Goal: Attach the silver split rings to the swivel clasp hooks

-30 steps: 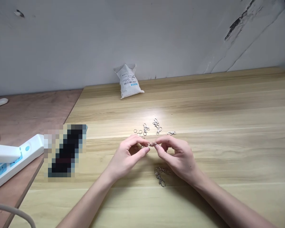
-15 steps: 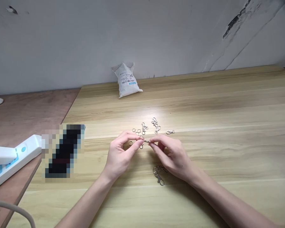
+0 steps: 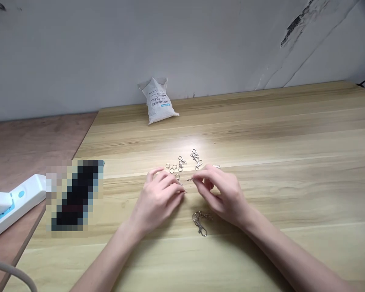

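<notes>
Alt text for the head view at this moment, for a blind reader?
The right hand pinches a small metal piece over a light wooden table, while the left hand rests fingers-down beside loose rings and clasps. A clasp cluster lies nearer, a white bag by the wall, a power strip far left.

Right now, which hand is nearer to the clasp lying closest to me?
Right. The right hand is just beyond the clasp; the left hand lies farther off to its left.

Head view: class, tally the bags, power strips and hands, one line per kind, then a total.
White bag: 1
Power strip: 1
Hands: 2, left hand and right hand, which pinches a small metal piece
Total: 4
</notes>
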Demonstrator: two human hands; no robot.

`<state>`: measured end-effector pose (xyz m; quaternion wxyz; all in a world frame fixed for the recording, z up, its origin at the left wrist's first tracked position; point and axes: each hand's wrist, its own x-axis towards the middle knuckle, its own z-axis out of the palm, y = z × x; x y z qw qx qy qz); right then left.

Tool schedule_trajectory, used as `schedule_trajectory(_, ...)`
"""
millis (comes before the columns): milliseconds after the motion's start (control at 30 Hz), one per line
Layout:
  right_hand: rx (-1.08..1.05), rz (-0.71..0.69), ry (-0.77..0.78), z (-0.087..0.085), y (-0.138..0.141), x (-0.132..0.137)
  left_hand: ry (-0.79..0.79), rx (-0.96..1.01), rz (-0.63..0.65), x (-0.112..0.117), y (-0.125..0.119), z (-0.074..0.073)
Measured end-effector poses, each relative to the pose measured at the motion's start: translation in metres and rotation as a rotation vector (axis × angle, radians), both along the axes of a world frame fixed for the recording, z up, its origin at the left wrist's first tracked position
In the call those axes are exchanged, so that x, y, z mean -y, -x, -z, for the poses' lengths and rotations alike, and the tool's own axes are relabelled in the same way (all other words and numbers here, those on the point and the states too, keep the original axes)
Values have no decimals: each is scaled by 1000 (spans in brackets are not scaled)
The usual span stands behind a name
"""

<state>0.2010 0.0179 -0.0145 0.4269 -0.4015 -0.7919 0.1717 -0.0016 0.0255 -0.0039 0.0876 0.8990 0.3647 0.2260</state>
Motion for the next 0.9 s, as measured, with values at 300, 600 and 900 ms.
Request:
schedule_trajectory(300,383,-34,26,11,-7,-8,-40,-7,26,-15,20,1)
schedule_trajectory(600,569,-98,114,-13,-32,-9,109,-109,119,-10,23,-15)
schedule_trajectory(900,602,130,206,-38,-62,-2,25,-53,-37,-10,9,11)
